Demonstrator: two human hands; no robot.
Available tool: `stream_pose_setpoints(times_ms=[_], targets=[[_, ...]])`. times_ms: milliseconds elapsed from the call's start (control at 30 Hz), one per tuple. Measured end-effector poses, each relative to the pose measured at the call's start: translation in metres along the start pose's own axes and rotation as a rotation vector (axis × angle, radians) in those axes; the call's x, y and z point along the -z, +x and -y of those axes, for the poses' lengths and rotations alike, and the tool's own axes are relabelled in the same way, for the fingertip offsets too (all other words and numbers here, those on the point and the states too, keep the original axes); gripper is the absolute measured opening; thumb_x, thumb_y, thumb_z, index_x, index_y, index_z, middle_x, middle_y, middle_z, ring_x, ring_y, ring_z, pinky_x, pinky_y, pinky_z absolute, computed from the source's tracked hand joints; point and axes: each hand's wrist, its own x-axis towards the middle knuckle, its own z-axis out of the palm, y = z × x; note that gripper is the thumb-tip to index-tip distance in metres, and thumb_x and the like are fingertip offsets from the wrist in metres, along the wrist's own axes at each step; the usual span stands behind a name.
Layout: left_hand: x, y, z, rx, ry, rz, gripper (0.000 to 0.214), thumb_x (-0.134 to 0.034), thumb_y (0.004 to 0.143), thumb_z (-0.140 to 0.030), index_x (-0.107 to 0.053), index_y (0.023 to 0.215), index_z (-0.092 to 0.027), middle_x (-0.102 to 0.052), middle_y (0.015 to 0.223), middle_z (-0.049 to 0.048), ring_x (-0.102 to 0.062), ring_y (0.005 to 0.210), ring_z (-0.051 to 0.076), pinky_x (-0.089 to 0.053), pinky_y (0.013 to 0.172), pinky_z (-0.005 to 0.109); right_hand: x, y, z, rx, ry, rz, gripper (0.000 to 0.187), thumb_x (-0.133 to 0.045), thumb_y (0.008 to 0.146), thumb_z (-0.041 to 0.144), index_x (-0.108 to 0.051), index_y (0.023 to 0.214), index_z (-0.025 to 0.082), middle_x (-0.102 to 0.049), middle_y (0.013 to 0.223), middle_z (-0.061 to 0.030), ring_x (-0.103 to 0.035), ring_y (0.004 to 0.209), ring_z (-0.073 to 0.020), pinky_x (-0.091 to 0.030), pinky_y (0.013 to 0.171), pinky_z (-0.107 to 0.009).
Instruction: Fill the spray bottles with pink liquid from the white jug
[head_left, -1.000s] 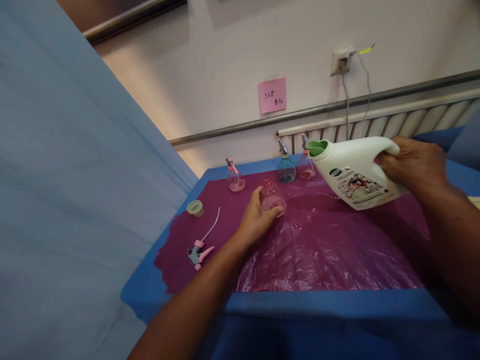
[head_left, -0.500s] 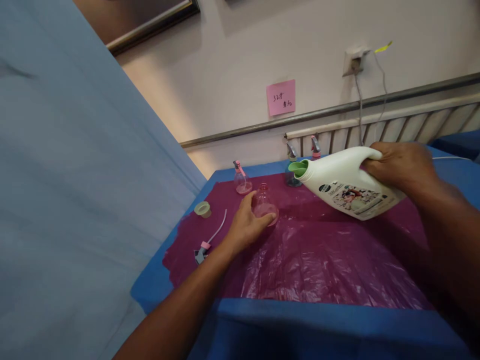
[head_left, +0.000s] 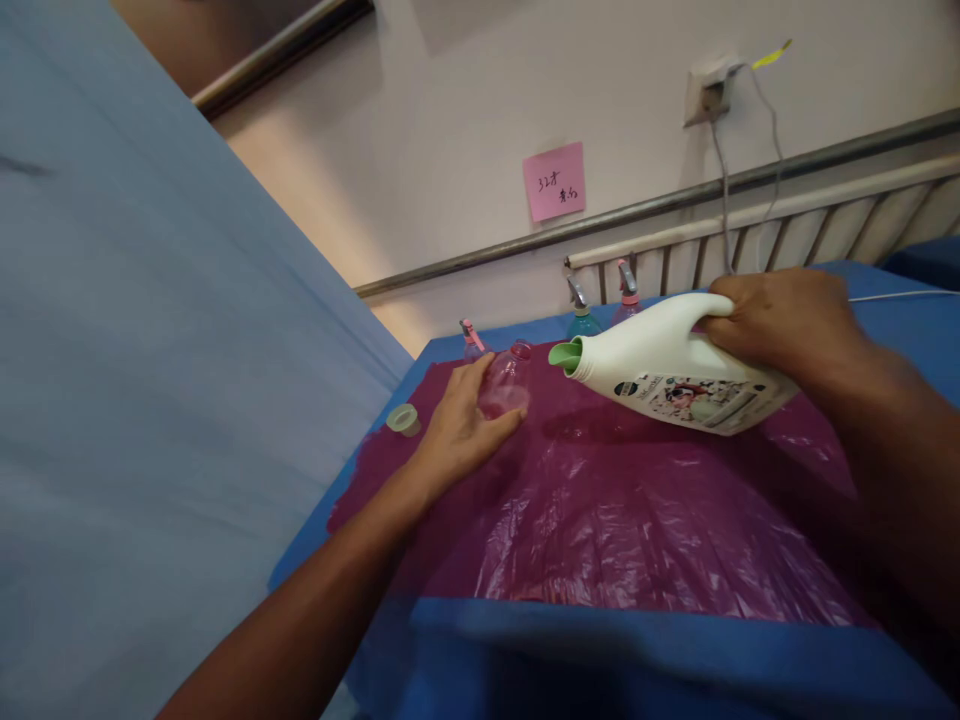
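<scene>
A clear pinkish bottle without a top, some liquid low inside, is gripped from its left side by my left hand. It leans slightly to the right. My right hand is wrapped round the handle of a large white detergent jug, tipped leftward. The jug's green pouring spout points toward the bottle's open mouth, a small gap apart. No stream between them can be made out. A pale green cap lies left of my left hand.
A spray bottle with a pink top stands behind my left hand. Teal and pink spray bottles stand near the wall. Purple plastic sheeting covers part of the blue table cover. A pink note is on the wall.
The jug has moved left, bringing its spout closer to the bottle. My left hand has shifted left and up with the bottle. The loose spray head is now hidden behind my left arm.
</scene>
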Motion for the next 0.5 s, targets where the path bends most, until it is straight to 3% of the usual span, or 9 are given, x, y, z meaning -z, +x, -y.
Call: stream_pose_setpoints(times_ms=[167, 500], targets=[[0.008, 0.008, 0.01, -0.05, 0.082, 0.048, 0.084, -0.092, 0.085, -0.032, -0.059, 0.162, -0.03, -0.064, 0.155, 0.0134, -0.06, 0.148, 0.044, -0.048, 0.132, 0.064, -0.001, -0.004, 0.006, 0.042, -0.021, -0.022, 0.025, -0.066, 0.093, 0.046, -0.079, 0.106, 0.028, -0.078, 0.092, -0.0123, -0.064, 0.077, -0.0268, -0.028, 0.067, -0.041], [0.016, -0.002, 0.017, -0.204, 0.254, 0.186, 0.08, -0.08, 0.098, -0.039, -0.044, 0.169, -0.029, -0.055, 0.168, 0.019, -0.058, 0.154, 0.044, -0.051, 0.127, 0.069, 0.012, -0.014, 0.015, 0.13, -0.061, -0.003, 0.044, -0.048, 0.099, 0.051, -0.082, 0.115, 0.028, -0.081, 0.098, -0.0134, -0.065, 0.08, -0.0286, -0.027, 0.065, -0.04]])
